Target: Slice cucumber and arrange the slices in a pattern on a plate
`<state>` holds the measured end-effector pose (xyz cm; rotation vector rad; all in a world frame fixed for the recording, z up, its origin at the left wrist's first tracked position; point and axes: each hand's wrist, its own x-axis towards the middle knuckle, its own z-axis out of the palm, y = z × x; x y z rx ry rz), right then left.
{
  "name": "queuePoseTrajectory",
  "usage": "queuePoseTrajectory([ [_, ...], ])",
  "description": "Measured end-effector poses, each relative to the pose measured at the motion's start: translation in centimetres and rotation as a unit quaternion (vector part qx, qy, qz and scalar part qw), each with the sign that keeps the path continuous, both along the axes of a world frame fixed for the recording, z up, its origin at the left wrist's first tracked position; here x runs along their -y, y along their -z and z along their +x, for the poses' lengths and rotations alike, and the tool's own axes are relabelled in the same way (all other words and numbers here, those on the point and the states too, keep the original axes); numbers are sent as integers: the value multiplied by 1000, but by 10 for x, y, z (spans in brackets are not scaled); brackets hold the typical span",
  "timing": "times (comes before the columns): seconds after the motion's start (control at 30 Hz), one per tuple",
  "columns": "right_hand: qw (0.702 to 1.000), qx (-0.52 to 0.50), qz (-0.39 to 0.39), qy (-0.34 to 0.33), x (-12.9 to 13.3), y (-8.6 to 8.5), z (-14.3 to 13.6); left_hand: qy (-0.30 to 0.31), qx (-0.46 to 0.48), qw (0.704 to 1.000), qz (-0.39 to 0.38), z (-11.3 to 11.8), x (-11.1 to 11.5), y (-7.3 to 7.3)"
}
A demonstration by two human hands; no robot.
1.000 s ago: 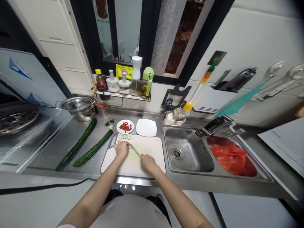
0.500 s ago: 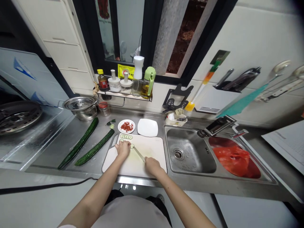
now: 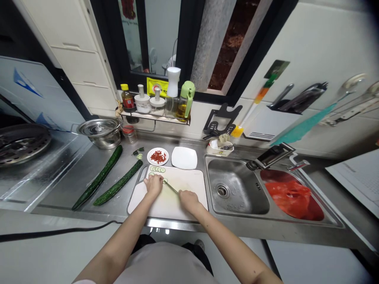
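My right hand (image 3: 188, 200) is closed round the handle of a knife (image 3: 171, 187), its blade pointing up and left to a cucumber slice (image 3: 165, 181). My left hand (image 3: 154, 184) rests at the left of the white cutting board (image 3: 183, 211), fingers bent beside the slice; what lies under them is mostly hidden. Several thin cucumber slices (image 3: 157, 169) lie in a row along the board's back edge. Behind the board are a white plate with red chopped pieces (image 3: 158, 157) and a bare white square plate (image 3: 184, 158).
Two whole cucumbers (image 3: 99, 179) lie left of the board, with small cut ends (image 3: 139, 152) behind them. A lidded steel pot (image 3: 105, 140) stands at the back left. The sink (image 3: 237, 197) is on the right, below the faucet (image 3: 271, 156). Condiments fill a wall shelf.
My right hand has shifted slightly up and left, and the knife blade now looks narrower, turned more on edge. My left hand has barely moved.
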<state>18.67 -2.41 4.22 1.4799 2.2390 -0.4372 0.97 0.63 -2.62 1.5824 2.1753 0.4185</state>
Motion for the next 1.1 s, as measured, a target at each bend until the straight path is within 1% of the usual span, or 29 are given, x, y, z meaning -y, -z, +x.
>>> queuePoseTrajectory([
  [0.4,998,18,46,-33,-7,-10,0,3,-9,1000,-6,0,-1,4],
  [0.8,998,33,42,-44,-21,-17,-5,1,-6,1000,-8,0,0,2],
  [0.9,998,24,40,-42,-17,-18,-1,3,-4,1000,-9,-1,-1,1],
  [1.0,999,17,31,-35,-6,-17,10,7,-4,1000,-14,-3,-3,0],
  [1.03,999,14,26,-29,-1,-16,16,8,-6,1000,-16,-3,-3,0],
  [1.1,1000,-6,9,4,9,-13,28,15,-15,1000,-15,-4,-4,-1],
])
